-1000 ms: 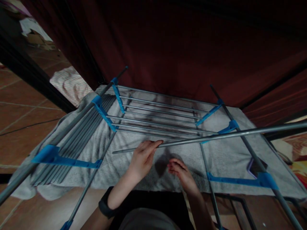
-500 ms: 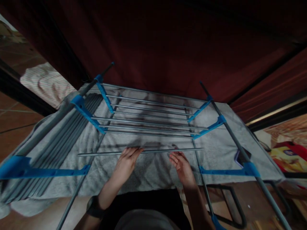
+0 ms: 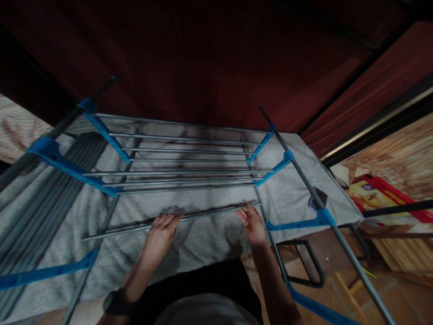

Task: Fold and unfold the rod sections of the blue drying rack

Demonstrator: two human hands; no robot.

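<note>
A loose grey metal rod [image 3: 203,213] lies across the middle of a folding drying rack with blue plastic brackets [image 3: 275,169]. My left hand [image 3: 158,234] rests with fingers stretched along the rod near its middle. My right hand [image 3: 251,223] touches the rod close to its right end, fingers laid over it. Several fixed grey rods [image 3: 182,160] span the rack beyond my hands. A grey towel [image 3: 203,239] lies under the frame.
A bundle of grey rods [image 3: 43,189] lies at the left on the towel. A small dark object [image 3: 318,198] sits at the towel's right edge. Dark red curtains [image 3: 203,67] hang behind. A red and yellow box [image 3: 379,194] is at the right on the tiled floor.
The rod has swung from pointing far right to lying level between my hands, and has shifted left. My right hand has come up onto it. The view has turned to the right.
</note>
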